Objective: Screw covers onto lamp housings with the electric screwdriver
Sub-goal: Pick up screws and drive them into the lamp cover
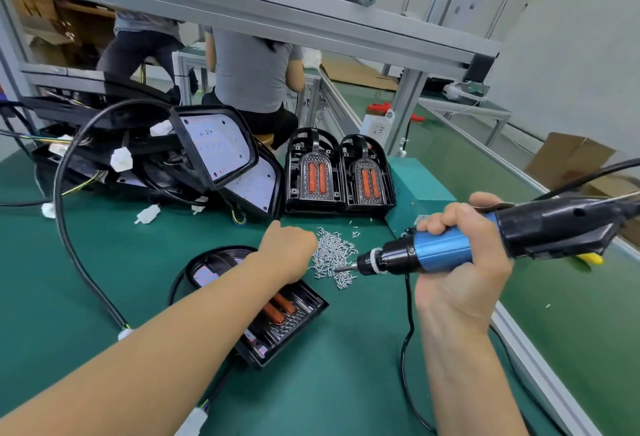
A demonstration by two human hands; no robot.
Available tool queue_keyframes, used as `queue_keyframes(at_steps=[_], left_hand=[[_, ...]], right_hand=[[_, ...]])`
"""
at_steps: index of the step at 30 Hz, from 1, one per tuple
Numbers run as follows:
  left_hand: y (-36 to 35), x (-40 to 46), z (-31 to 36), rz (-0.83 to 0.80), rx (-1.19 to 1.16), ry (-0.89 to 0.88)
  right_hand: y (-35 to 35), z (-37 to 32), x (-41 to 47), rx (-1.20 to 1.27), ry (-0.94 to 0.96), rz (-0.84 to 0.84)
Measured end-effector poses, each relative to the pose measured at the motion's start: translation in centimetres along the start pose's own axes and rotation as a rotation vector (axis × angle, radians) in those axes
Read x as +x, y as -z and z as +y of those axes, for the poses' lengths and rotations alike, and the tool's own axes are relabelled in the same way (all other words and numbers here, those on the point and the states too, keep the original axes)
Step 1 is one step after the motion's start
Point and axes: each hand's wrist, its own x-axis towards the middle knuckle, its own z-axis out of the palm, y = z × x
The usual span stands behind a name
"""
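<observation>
A black lamp housing (pixel 294 318) with a ribbed clear cover and orange strips lies on the green mat (pixel 346 366), partly hidden by my left forearm. My left hand (pixel 287 250) reaches over it to the pile of small silver screws (pixel 334 257), fingers curled down at the pile's edge; what they hold is hidden. My right hand (pixel 460 262) grips the blue and black electric screwdriver (pixel 446 252), held nearly level, its bit tip at the screw pile.
Two more covered lamp units (pixel 337 176) stand at the back of the mat beside a teal box (pixel 419 189). A heap of open housings with LED boards and cables (pixel 173 158) fills the left. The screwdriver's black cord (pixel 407 349) loops by my right wrist. Two people sit beyond.
</observation>
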Motion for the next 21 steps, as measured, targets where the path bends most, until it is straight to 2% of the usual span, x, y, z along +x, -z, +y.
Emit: queue_keyframes(at_steps=[3,8,11,16,21], left_hand=[[0.6,-0.5,-0.6,0.101,-0.285,-0.001],[2.0,-5.1,-2.1,0.318,-1.218,0.007],[1.4,-8.4,-2.1,0.334,-1.594,0.05],[1.0,-12.1,-2.2,0.367,-1.96,0.123],[0.7,-13.8,-2.2,0.403,-2.017,0.145]], right_hand=[[-0.7,-1.0,-0.2,0.023,0.065,-0.037],[-1.3,-2.0,-0.2,0.096,0.022,-0.085],[-2.1,-2.4,-0.7,0.153,-0.009,-0.097],[-3.2,-2.6,-1.8,0.229,-0.037,-0.155],[-4.4,-2.3,-3.2,0.246,-0.074,-0.212]])
